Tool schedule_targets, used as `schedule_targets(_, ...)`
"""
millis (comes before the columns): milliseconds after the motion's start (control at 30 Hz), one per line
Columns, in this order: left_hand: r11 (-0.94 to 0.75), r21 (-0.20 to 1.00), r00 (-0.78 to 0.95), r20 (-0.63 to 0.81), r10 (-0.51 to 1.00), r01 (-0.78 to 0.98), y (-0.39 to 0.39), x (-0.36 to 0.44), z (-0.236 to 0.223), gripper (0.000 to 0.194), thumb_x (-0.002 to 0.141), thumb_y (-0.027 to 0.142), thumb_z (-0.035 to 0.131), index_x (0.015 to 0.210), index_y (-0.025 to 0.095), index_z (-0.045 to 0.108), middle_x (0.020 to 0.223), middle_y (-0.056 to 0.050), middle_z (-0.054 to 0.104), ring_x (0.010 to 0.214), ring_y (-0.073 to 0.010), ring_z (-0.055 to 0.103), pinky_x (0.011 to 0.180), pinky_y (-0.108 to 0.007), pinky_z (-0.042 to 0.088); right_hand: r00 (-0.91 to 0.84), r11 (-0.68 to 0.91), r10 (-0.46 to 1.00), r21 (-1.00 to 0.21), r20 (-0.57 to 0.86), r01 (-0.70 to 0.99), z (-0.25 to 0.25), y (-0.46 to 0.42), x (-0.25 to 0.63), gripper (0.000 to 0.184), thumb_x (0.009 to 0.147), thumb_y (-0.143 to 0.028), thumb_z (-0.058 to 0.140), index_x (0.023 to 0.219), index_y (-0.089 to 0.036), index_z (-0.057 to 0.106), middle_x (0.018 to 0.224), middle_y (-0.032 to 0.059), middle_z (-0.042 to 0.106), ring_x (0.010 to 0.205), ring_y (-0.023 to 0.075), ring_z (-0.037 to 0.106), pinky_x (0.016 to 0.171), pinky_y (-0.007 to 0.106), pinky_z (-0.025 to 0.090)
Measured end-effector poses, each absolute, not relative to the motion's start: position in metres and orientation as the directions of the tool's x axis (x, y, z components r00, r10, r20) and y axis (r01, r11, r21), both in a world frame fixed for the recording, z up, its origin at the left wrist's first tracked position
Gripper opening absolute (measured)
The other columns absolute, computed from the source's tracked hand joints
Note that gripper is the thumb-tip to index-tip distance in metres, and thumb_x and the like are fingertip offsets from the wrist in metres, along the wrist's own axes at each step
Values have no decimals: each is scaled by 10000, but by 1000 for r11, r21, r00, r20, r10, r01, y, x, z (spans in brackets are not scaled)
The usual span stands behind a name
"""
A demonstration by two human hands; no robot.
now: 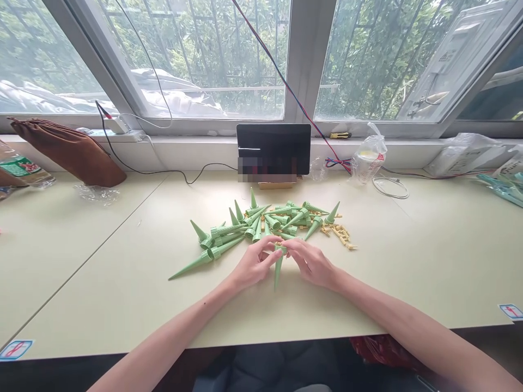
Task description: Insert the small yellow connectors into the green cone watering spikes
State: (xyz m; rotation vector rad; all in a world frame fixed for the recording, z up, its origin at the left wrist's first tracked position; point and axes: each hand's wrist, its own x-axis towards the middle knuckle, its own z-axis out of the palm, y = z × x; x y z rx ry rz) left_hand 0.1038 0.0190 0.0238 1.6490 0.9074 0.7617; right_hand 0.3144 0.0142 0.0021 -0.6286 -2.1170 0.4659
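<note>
Straight ahead, in the head view, a clear plastic bag (377, 138) wraps a white cup (366, 158) near the far edge of the pale worktop (408, 261); at the far left corner lies a clear bottle (25, 166) with a green label. The held green cone (278, 270) is between both hands, midway along the worktop toward its near edge, point aimed at that edge, with a bit of yellow at its wide mouth. The left hand (254, 264), wrist low, pinches its collar between thumb and fingers. The right hand (312, 263) arches in from the right, fingertips at the rim; whether they grip cone or yellow bit cannot be told. Beyond the hands, toward the far edge, spreads a heap of smooth, hollow green cones (229, 239) with ribbed collars, and thin, branching yellow pieces (344, 237) lie at its right.
</note>
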Motion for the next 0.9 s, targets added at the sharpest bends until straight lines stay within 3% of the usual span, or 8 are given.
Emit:
schedule_targets(167, -136, 974, 502, 27, 865, 181, 20, 104, 26, 381, 973, 482, 499, 1199, 181, 558, 883, -30, 671, 368, -28, 442, 356, -175, 344, -497, 819, 570, -500, 654, 281, 2, 15, 312, 354, 1004, -137, 434, 1346, -222, 468, 1180, 126, 631, 1052, 214, 636, 883, 379, 567)
schedule_targets(367, -127, 973, 484, 18, 875, 193, 21, 104, 25, 406, 958, 496, 521, 1188, 170, 593, 916, -47, 682, 380, -37, 462, 362, -189, 347, -514, 826, 559, -491, 651, 277, 4, 15, 312, 380, 1000, -139, 463, 1368, -232, 460, 1231, 124, 624, 1106, 215, 624, 914, 384, 562)
schedule_targets(567, -102, 979, 462, 10, 887, 174, 22, 103, 28, 406, 956, 499, 527, 1187, 177, 614, 805, -27, 678, 399, -49, 442, 373, -185, 341, -461, 816, 577, -469, 674, 337, 2, 17, 315, 324, 1001, -169, 471, 1322, -214, 497, 1159, 118, 636, 917, 186, 659, 801, 348, 581)
schedule_targets(700, -39, 989, 436, -26, 900, 140, 22, 103, 33, 412, 950, 514, 530, 1166, 176, 625, 833, -43, 696, 402, -42, 417, 369, -178, 329, -314, 745, 650, -497, 692, 446, 1, 24, 319, 227, 999, -181, 471, 1208, -211, 555, 1084, 94, 638, 849, 165, 657, 698, 283, 568)
schedule_targets(800, -4, 993, 407, -45, 912, 120, 21, 103, 35, 440, 937, 522, 550, 1193, 172, 624, 792, -41, 688, 402, -49, 414, 363, -178, 315, -197, 655, 700, -507, 687, 561, 5, 31, 328, 154, 995, -215, 477, 1107, -198, 580, 1007, 79, 641, 764, 152, 647, 594, 243, 522)
schedule_targets(900, 16, 994, 388, -56, 920, 107, 21, 103, 37, 461, 926, 528, 565, 1202, 163, 624, 783, -47, 686, 411, -57, 424, 361, -180, 311, -60, 458, 763, -473, 643, 753, 12, 37, 342, 151, 981, -228, 469, 1039, -177, 598, 931, 66, 658, 625, 135, 596, 562, 250, 458)
